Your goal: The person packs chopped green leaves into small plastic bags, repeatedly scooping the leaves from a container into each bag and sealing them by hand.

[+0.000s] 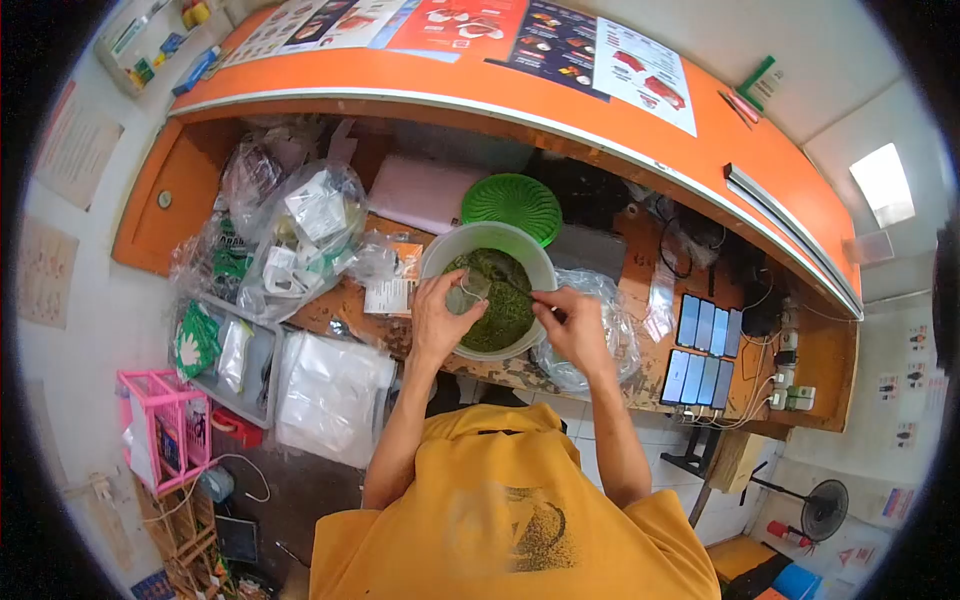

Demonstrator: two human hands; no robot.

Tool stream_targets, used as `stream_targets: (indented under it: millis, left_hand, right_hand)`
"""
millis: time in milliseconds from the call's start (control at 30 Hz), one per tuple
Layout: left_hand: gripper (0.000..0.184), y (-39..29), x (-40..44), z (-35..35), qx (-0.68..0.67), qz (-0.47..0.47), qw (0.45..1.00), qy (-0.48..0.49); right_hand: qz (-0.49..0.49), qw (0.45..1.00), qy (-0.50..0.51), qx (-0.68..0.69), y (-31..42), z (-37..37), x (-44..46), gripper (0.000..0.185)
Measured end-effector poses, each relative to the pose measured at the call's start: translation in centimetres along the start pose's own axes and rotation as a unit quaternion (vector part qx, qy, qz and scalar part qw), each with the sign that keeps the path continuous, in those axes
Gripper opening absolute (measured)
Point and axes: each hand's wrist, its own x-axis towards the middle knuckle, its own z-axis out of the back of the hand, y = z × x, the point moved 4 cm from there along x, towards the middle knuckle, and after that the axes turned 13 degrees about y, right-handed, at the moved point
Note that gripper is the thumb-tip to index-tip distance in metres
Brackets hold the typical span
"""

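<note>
A whitish round tub [437,252] holds a chopped green, leafy material [505,312]. At its left side, my left hand [447,312] has its fingers curled around a small clear container [465,296] over the green material. My right hand [572,322] is at the tub's right rim with thumb and fingers pinched on something thin and dark that reaches into the tub; I cannot make out what it is. Behind the tub lies a bright green plastic lid or basket [512,207]. Crumpled clear plastic [597,350] sits beside the tub at right.
Filled plastic bags [310,235] lie at the left of the shelf, above a grey tray [262,385] and stacked clear bags [332,395]. Several phones [700,350] with cables lie right. The orange counter [440,75] overhangs the back. A fan [825,508] stands lower right.
</note>
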Motion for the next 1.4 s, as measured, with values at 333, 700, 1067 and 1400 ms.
stream_targets:
  millis: [333, 700, 1067, 1400]
  left_hand:
    - [0.052, 0.2, 1.1, -2.1, -0.09, 0.001, 0.996, -0.028]
    - [0.067, -1.9, 1.0, -3.0, -0.114, -0.052, 0.99, -0.065]
    - [0.026, -2.9, 2.4, -2.9, -0.506, 0.007, 0.86, 0.067]
    - [0.014, -7.2, 1.5, -3.4, -0.446, -0.017, 0.89, 0.091]
  right_hand:
    - [-0.031, 0.997, -0.056, -0.043, -2.7, -1.1, 0.0, 0.03]
    - [0.129, 0.985, -0.091, -0.077, 2.9, -3.3, 3.8, 0.016]
    - [0.135, 0.976, -0.165, 0.033, 4.1, 0.5, 1.1, 0.016]
    - [0.099, 0.969, -0.185, 0.13, 3.6, 1.4, -0.9, 0.029]
